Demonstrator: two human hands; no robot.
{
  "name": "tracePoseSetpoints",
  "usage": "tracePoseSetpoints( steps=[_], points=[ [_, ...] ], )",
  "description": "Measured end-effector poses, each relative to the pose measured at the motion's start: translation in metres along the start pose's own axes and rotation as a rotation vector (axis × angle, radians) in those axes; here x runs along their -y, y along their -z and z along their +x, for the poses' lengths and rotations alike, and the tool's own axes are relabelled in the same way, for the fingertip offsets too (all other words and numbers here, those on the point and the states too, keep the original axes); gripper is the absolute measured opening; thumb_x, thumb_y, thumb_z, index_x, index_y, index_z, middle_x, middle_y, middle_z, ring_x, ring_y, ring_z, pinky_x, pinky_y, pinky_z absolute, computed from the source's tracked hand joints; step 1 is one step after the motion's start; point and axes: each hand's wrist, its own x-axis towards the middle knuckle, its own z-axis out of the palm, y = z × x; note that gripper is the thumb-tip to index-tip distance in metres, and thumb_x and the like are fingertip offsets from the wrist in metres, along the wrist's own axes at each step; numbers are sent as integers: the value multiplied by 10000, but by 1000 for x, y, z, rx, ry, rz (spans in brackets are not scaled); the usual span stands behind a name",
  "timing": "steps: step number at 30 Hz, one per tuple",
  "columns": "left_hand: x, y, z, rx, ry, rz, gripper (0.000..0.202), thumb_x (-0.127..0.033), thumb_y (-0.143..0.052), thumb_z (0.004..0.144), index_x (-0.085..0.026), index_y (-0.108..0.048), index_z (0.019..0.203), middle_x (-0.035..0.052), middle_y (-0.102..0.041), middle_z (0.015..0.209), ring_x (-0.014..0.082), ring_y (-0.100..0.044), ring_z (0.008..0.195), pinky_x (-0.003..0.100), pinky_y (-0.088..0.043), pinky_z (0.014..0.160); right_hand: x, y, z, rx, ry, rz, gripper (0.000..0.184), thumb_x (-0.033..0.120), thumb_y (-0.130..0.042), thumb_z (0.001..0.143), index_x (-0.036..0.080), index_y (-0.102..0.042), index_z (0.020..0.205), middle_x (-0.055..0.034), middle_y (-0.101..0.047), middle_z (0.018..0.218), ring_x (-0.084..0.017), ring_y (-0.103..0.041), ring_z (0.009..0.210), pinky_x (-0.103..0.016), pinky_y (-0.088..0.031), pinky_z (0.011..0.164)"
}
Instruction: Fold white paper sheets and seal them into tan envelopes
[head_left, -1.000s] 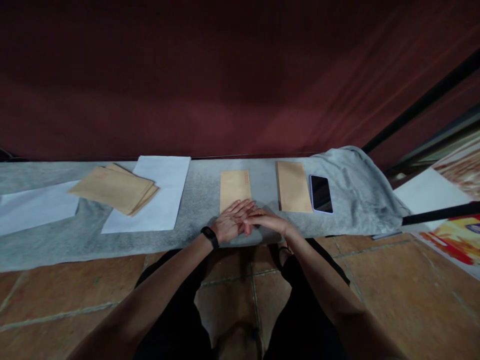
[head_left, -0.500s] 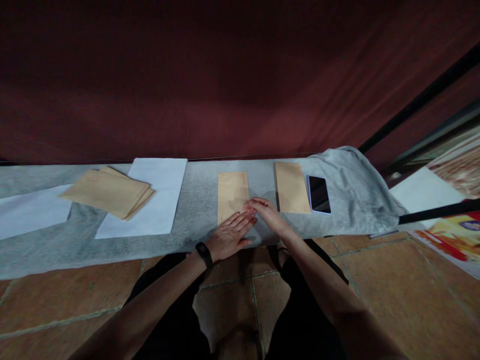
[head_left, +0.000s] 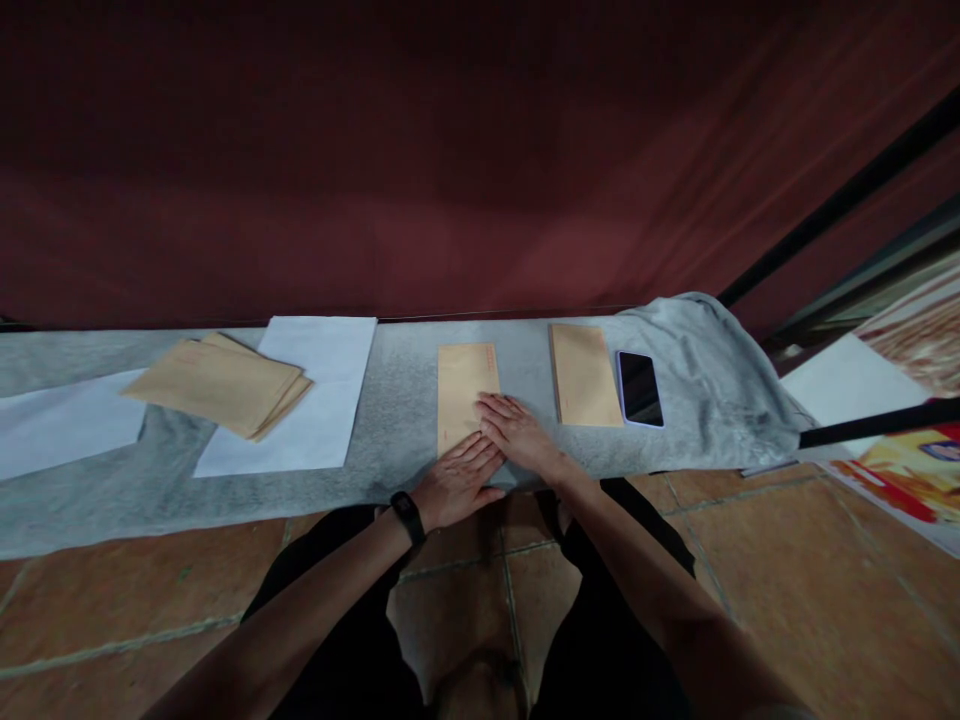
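A brown envelope [head_left: 463,385] lies upright on the grey cloth-covered ledge [head_left: 405,400] right in front of me. My left hand [head_left: 457,482], with a black band on the wrist, lies flat with fingers stretched out at the envelope's near end. My right hand [head_left: 517,432] lies flat across the envelope's lower right corner, fingers out, just above the left hand's fingertips. Neither hand grips anything.
A second brown envelope [head_left: 583,374] and a black phone [head_left: 640,387] lie to the right, beside a bunched grey cloth [head_left: 720,370]. A stack of brown envelopes [head_left: 221,383] rests on white paper sheets [head_left: 315,390] at left. Tiled floor lies below; a dark red curtain hangs behind.
My left hand slid back toward me, off the envelope's middle to its near end. My right hand moved forward and left onto the envelope's lower right corner.
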Motion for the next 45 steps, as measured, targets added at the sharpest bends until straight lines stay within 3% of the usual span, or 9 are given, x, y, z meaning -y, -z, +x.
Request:
tracePoseSetpoints(
  steps=[4,12,19,24,35,42,45],
  points=[
    [-1,2,-2,35,0,-3,659,-579,-341,1051,-145,-438,1537,128,-441,1613,234,-348,1532,389,-210,1290,-3,1,5,13,-73,-85,506,347,-356,1084,179,-449,1552,-84,-353,1665,-215,-340,1537,-449,-226,1287],
    [0,0,-5,61,19,-8,650,-553,-354,1056,-165,-374,1577,108,-390,1645,216,-305,1551,388,-180,1297,-3,0,13,9,-116,-117,507,327,-372,1075,185,-439,1557,-78,-333,1674,-225,-336,1538,-443,-216,1285],
    [-5,5,-10,24,41,-2,641,-479,-412,1057,-179,-295,1611,100,-375,1655,201,-290,1556,395,-203,1294,-5,4,1,6,-115,-140,506,304,-354,1078,149,-437,1552,-102,-339,1668,-247,-353,1529,-464,-208,1282],
    [-8,2,-14,9,75,30,641,-434,-445,1053,-188,-273,1619,87,-357,1664,194,-277,1561,408,-196,1298,-7,7,-9,-18,-127,-129,492,302,-370,1074,190,-446,1547,-76,-371,1658,-237,-365,1523,-471,-207,1283],
    [-14,-4,-17,-12,162,53,658,-429,-462,1044,-192,-259,1623,95,-353,1665,191,-284,1557,399,-237,1288,-9,6,-6,-18,-109,-106,507,298,-375,1061,181,-448,1549,-101,-382,1649,-258,-370,1519,-519,-220,1276],
    [-23,0,-22,-6,209,58,665,-462,-454,1043,-149,-292,1607,134,-379,1646,217,-322,1543,439,-280,1276,-3,7,-2,42,49,-78,493,315,-353,1081,180,-463,1542,-91,-383,1649,-221,-365,1524,-466,-218,1288],
    [-26,4,-26,-6,222,42,649,-464,-451,1045,-139,-325,1592,145,-391,1639,228,-340,1536,439,-319,1258,0,4,0,40,52,-77,494,314,-345,1084,186,-459,1547,-90,-370,1654,-224,-359,1528,-470,-229,1286]
  ],
)
